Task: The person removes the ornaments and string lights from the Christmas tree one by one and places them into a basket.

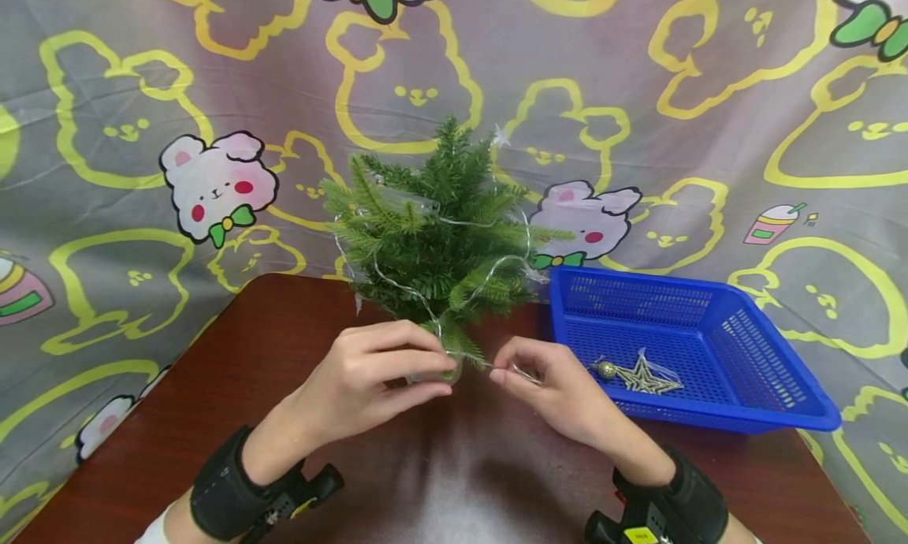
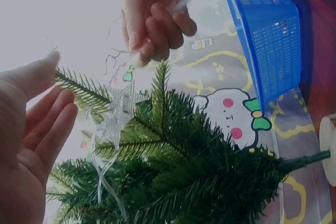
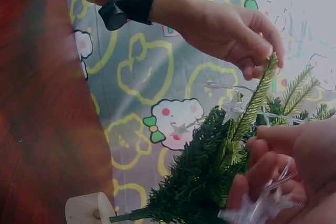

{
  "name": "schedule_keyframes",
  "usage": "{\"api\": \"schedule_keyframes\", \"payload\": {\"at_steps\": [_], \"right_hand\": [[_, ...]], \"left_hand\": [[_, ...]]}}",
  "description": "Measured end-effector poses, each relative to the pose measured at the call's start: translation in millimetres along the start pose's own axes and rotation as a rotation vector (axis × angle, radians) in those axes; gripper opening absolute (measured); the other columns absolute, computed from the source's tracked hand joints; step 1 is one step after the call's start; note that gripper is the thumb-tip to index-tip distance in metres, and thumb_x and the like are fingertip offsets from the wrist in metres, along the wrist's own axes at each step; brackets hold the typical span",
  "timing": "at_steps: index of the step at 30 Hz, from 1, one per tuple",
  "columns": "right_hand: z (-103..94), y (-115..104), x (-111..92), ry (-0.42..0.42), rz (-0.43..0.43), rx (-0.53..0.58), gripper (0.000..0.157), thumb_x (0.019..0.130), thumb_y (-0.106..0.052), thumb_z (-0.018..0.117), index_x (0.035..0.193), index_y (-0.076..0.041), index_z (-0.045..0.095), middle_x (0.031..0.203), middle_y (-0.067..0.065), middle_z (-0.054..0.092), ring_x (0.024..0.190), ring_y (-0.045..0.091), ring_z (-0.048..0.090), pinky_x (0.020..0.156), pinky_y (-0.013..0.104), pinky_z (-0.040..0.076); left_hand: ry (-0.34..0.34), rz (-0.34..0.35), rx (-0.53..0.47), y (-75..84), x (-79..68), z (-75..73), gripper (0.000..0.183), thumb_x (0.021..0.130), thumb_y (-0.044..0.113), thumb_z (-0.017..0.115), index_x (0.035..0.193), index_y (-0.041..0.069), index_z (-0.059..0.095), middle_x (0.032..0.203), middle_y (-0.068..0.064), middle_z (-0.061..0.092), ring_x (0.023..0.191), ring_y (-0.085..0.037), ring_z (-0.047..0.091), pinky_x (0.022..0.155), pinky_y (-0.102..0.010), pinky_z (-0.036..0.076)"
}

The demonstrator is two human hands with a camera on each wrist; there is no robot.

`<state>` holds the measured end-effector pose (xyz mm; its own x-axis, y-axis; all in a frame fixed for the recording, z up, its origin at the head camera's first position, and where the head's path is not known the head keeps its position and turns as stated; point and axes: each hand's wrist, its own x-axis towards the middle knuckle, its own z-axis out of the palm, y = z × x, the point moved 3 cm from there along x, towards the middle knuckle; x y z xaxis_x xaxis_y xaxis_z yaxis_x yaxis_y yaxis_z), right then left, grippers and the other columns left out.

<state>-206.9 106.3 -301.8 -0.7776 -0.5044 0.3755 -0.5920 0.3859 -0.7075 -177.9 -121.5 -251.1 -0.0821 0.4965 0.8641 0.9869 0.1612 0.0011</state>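
Note:
A small green artificial Christmas tree (image 1: 447, 236) stands on the table, wound with a clear string of star lights (image 1: 418, 293). My left hand (image 1: 383, 367) is at the front of the tree, thumb and finger pinching the tip of a branch (image 3: 254, 98). To its right, my right hand (image 1: 556, 382) holds the loose end of the light string with curled fingers. A clear plastic star (image 3: 262, 208) hangs by that hand in the right wrist view. Another star light (image 2: 123, 108) lies against the branch near my left fingers. The tree's base is partly hidden behind the left hand.
On the right of the brown table (image 1: 291, 315) sits a blue plastic basket (image 1: 709, 412). Inside it lie a glittery gold star ornament (image 1: 645, 380) and a small gold ball (image 1: 605, 369). A patterned cloth (image 1: 269, 79) hangs behind the table.

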Motion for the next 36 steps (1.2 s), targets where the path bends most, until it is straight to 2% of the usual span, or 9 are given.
{"api": "schedule_keyframes", "payload": {"at_steps": [4, 7, 11, 14, 17, 22, 28, 32, 36], "right_hand": [[-0.6, 1, 0, 0.019, -0.043, 0.044, 0.012, 0.097, -0.01, 0.061, 0.09, -0.019, 0.064, 0.081, -0.004, 0.06, 0.068, 0.004, 0.049, 0.062, 0.023, 0.046], [-1.6, 0, 0, 0.028, -0.047, 0.09, 0.012, 0.099, -0.009, 0.057, 0.092, -0.018, 0.062, 0.077, -0.001, 0.057, 0.06, 0.005, 0.048, 0.053, 0.024, 0.045], [-2.2, -2, 0, 0.017, -0.036, 0.174, 0.01, 0.101, -0.009, 0.054, 0.095, -0.014, 0.06, 0.067, 0.003, 0.05, 0.049, 0.009, 0.048, 0.04, 0.028, 0.045], [-2.3, -2, 0, 0.023, -0.041, 0.188, 0.01, 0.101, -0.008, 0.054, 0.096, -0.013, 0.06, 0.073, 0.003, 0.053, 0.052, 0.011, 0.05, 0.042, 0.028, 0.046], [-2.2, -2, 1, 0.044, -0.051, 0.175, 0.011, 0.1, -0.007, 0.054, 0.095, -0.014, 0.061, 0.084, 0.001, 0.058, 0.064, 0.01, 0.053, 0.055, 0.027, 0.049], [-1.5, -1, 1, 0.065, -0.049, 0.181, 0.011, 0.099, -0.007, 0.056, 0.092, -0.013, 0.061, 0.08, -0.002, 0.055, 0.07, 0.008, 0.049, 0.06, 0.026, 0.044], [-3.2, 1, 0, 0.072, -0.005, 0.183, 0.008, 0.098, -0.009, 0.06, 0.09, -0.012, 0.062, 0.07, -0.004, 0.045, 0.061, 0.007, 0.042, 0.053, 0.026, 0.039], [-5.5, 2, 0, 0.064, 0.024, 0.181, 0.01, 0.099, -0.011, 0.058, 0.094, -0.015, 0.067, 0.08, -0.002, 0.061, 0.071, 0.007, 0.053, 0.063, 0.026, 0.048], [-8.3, 4, -1, 0.071, 0.053, 0.163, 0.013, 0.1, -0.013, 0.057, 0.098, -0.012, 0.07, 0.094, 0.0, 0.072, 0.086, 0.007, 0.063, 0.075, 0.026, 0.052]], "left_hand": [[0.092, -0.034, 0.039, -3.1, 2.4, -11.0, 0.022, 0.091, 0.025, 0.072, 0.099, 0.005, 0.075, 0.093, -0.007, 0.07, 0.079, -0.013, 0.066, 0.068, -0.02, 0.051], [0.251, -0.097, 0.105, -11.5, 3.8, -24.8, 0.028, 0.093, 0.029, 0.07, 0.095, 0.002, 0.076, 0.091, -0.011, 0.071, 0.081, -0.018, 0.067, 0.075, -0.023, 0.052], [0.509, -0.273, 0.16, -30.6, -1.1, -46.7, 0.031, 0.09, 0.027, 0.072, 0.095, -0.004, 0.074, 0.093, -0.012, 0.068, 0.087, -0.015, 0.064, 0.082, -0.021, 0.05], [0.603, -0.424, 0.161, -45.2, -7.0, -58.7, 0.028, 0.085, 0.012, 0.075, 0.107, -0.006, 0.07, 0.106, 0.0, 0.063, 0.098, -0.012, 0.06, 0.086, -0.022, 0.049], [0.576, -0.548, 0.185, -56.9, -10.6, -64.1, 0.04, 0.082, 0.002, 0.074, 0.122, -0.001, 0.065, 0.12, 0.011, 0.055, 0.111, -0.011, 0.056, 0.092, -0.024, 0.047], [0.494, -0.642, 0.134, -68.8, -13.4, -62.9, 0.045, 0.085, 0.001, 0.073, 0.129, 0.003, 0.062, 0.123, -0.005, 0.063, 0.116, -0.013, 0.06, 0.096, -0.023, 0.048], [0.474, -0.634, 0.054, -73.8, -16.1, -57.9, 0.032, 0.088, 0.0, 0.07, 0.12, 0.002, 0.068, 0.111, -0.008, 0.07, 0.104, -0.01, 0.066, 0.092, -0.023, 0.052], [0.47, -0.606, 0.041, -74.1, -16.9, -55.7, 0.024, 0.089, 0.0, 0.069, 0.113, -0.001, 0.07, 0.105, 0.005, 0.07, 0.097, -0.01, 0.068, 0.087, -0.022, 0.054], [0.478, -0.57, 0.026, -71.7, -16.2, -53.9, 0.02, 0.087, -0.005, 0.069, 0.107, -0.003, 0.071, 0.1, -0.003, 0.07, 0.091, -0.009, 0.068, 0.083, -0.02, 0.055]]}}
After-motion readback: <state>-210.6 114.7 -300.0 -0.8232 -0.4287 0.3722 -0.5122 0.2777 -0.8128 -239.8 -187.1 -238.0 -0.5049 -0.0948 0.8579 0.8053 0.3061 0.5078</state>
